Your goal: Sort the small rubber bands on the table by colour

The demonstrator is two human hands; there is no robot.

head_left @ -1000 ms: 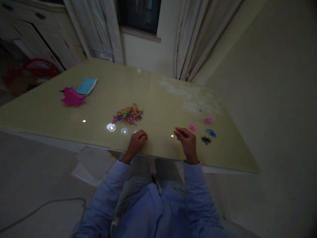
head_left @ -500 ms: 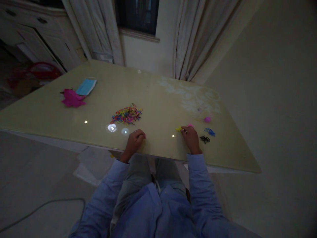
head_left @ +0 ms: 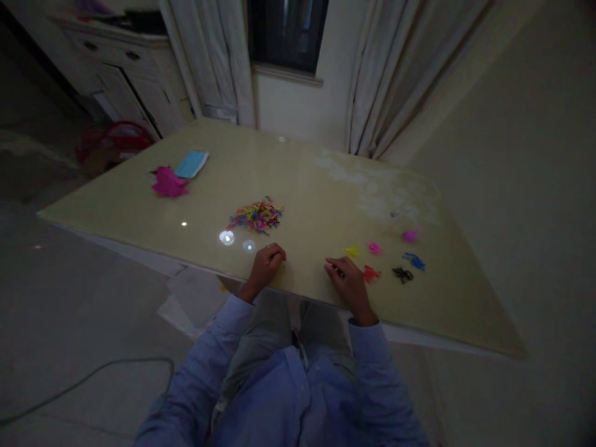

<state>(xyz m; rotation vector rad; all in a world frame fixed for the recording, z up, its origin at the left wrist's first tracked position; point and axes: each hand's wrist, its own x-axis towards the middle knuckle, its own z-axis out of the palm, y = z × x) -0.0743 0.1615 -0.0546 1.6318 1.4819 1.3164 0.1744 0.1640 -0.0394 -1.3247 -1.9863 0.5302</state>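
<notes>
A mixed heap of small coloured rubber bands lies on the glossy table. My left hand rests near the front edge, just below that heap, with its fingers curled closed; anything inside is hidden. To the right, my right hand has bent fingers, thumb and forefinger tips close together; I cannot make out anything between them. Around it sit small single-colour groups: yellow bands, pink bands, red bands beside the knuckles, black bands and blue bands.
A purple clump lies beyond the blue group. At the far left are a blue face mask and a crumpled magenta piece. Curtains and a window stand behind the table. A cable crosses the floor.
My right hand has left the yellow group and drawn back towards my left hand, uncovering the red group. My left hand stays closed. The whole view has shifted, so things appear farther right.
</notes>
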